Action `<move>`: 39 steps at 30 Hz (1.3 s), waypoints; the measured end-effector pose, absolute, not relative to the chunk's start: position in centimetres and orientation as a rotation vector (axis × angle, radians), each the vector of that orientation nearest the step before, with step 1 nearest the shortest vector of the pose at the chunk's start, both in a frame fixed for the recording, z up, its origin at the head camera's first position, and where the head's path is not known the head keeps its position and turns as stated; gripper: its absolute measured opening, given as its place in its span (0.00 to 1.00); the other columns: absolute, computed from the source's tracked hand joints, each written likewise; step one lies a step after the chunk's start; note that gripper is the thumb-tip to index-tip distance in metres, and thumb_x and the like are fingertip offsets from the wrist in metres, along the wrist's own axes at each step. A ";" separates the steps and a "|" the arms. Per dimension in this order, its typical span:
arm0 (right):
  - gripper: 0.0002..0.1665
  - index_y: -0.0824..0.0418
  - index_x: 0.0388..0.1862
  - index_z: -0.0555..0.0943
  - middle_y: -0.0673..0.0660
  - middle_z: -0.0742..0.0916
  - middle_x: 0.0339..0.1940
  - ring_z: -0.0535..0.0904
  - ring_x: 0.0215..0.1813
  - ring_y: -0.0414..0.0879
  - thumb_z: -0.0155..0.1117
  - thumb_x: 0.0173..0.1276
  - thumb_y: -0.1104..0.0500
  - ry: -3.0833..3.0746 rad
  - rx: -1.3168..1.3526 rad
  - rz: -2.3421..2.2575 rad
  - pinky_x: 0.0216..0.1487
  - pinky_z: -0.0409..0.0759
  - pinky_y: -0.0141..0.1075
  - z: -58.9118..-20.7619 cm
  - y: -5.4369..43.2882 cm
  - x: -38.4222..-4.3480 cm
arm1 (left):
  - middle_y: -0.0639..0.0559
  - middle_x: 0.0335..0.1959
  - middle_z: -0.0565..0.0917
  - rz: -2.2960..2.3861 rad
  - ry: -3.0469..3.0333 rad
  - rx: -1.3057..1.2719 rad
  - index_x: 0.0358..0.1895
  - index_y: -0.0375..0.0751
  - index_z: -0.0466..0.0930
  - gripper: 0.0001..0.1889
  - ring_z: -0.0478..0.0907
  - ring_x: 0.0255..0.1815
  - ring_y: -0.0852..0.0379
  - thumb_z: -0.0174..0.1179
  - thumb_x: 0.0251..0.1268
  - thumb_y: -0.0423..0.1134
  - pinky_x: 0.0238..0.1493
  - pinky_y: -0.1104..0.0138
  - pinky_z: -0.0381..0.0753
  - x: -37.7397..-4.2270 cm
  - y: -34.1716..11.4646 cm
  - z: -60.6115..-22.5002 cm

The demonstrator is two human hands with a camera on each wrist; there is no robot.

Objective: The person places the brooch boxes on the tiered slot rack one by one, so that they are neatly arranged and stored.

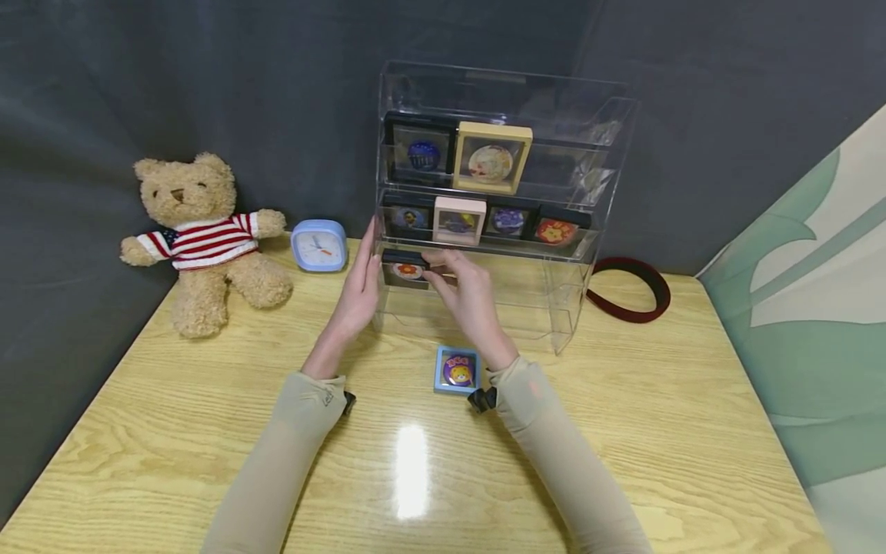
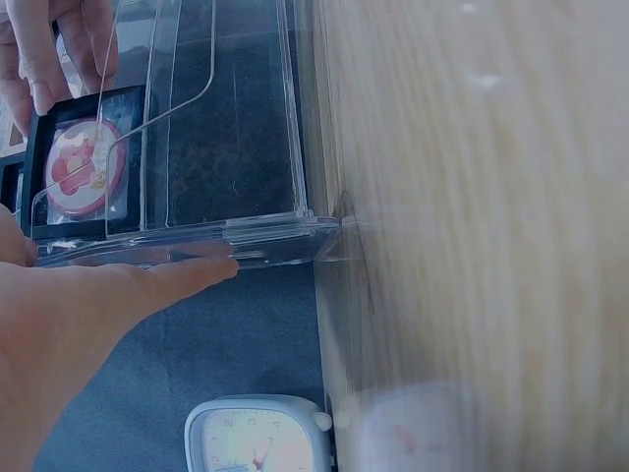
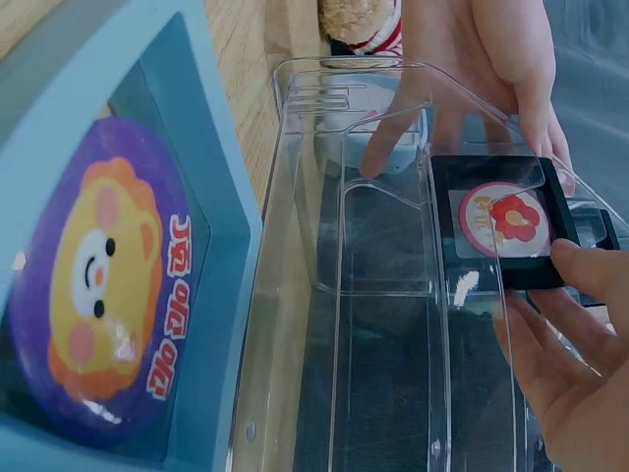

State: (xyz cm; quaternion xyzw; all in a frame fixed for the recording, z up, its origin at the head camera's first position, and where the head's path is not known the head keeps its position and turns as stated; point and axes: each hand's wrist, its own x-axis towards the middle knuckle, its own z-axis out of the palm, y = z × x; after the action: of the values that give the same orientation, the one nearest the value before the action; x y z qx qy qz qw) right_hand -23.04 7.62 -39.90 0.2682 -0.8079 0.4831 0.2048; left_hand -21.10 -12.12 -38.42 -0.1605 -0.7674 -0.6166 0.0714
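A clear acrylic display rack (image 1: 498, 288) stands at the back of the table. My right hand (image 1: 467, 296) pinches the right edge of a black-framed badge case (image 1: 406, 269) at the left end of the lowest tier. Inside that case is a round badge with a red flower, seen in the right wrist view. My left hand (image 1: 360, 285) lies with straight fingers against the rack's left side wall. On the table before the rack, close to my right wrist, lies a blue-framed badge case (image 1: 457, 370) with a yellow bear-like face on purple.
Upper tiers hold several cases, among them a yellow-framed case (image 1: 493, 158) and a pink-framed case (image 1: 459, 221). Left of the rack are a blue alarm clock (image 1: 319, 245) and a teddy bear (image 1: 201, 238). To its right lies a dark red band (image 1: 630, 289).
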 end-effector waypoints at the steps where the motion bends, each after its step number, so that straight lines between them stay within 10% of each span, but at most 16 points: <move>1: 0.13 0.72 0.53 0.87 0.68 0.90 0.52 0.91 0.48 0.61 0.72 0.71 0.74 -2.253 0.757 1.363 0.50 0.91 0.47 -39.9 7.6 -23.0 | 0.40 0.89 0.41 -1.852 -2.308 -0.480 0.88 0.35 0.37 0.30 0.40 0.88 0.47 0.31 0.91 0.32 0.86 0.58 0.46 -21.4 -12.2 -38.8; 21: 0.21 0.73 0.66 0.78 0.69 0.87 0.57 0.88 0.53 0.62 0.66 0.77 0.71 -2.240 0.654 1.514 0.56 0.88 0.38 -40.0 12.5 -20.3 | 0.56 0.89 0.43 -1.874 -2.255 -0.472 0.90 0.51 0.39 0.30 0.40 0.88 0.56 0.31 0.93 0.40 0.86 0.62 0.41 -23.7 -11.8 -42.3; 39: 0.19 0.77 0.67 0.75 0.72 0.85 0.59 0.87 0.56 0.57 0.59 0.82 0.71 -2.295 0.529 1.818 0.56 0.86 0.32 -42.0 18.7 -15.4 | 0.40 0.89 0.40 -1.891 -2.258 -0.516 0.88 0.33 0.36 0.31 0.38 0.88 0.46 0.30 0.90 0.29 0.86 0.61 0.40 -21.1 -12.1 -38.6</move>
State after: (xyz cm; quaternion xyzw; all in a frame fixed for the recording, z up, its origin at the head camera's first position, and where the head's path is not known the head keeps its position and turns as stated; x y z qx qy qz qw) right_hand -15.42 18.69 -41.95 0.1772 -0.7687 0.6089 0.0832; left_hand -21.15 -12.10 -38.58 -0.1722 -0.7530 -0.6306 0.0755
